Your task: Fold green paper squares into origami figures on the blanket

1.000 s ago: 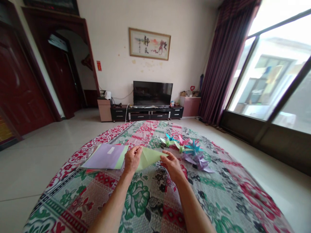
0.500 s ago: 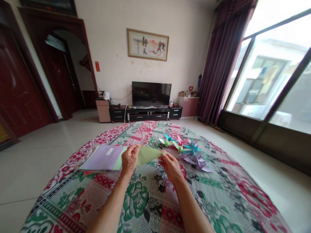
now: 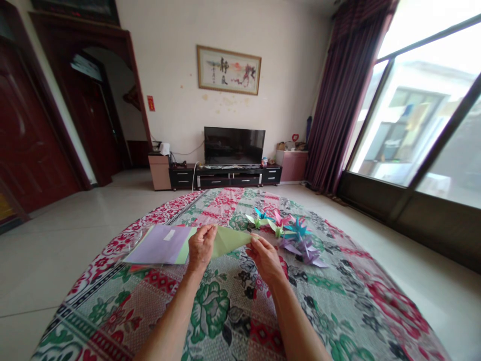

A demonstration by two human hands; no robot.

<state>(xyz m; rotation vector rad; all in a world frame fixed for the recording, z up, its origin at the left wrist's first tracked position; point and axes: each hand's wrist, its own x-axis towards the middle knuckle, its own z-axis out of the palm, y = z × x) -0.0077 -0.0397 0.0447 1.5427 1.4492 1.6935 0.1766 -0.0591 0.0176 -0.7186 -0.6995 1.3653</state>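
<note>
Left hand (image 3: 200,249): closed, gripping our green paper (image 3: 229,241) by one end
Right hand (image 3: 264,254): fingers bunched closer than a second ago, pinching the pointed tip
Green paper: we hold both ends

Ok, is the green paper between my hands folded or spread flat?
Folded, it seems: the green paper tapers to a point at your right hand, with a faint crease near your left hand.

I have two hands (image 3: 200,249) on one green paper sheet (image 3: 230,241). On the right I count at least seven origami cranes (image 3: 298,229); at the far side, one television (image 3: 234,146) and one framed picture (image 3: 228,70).
</note>
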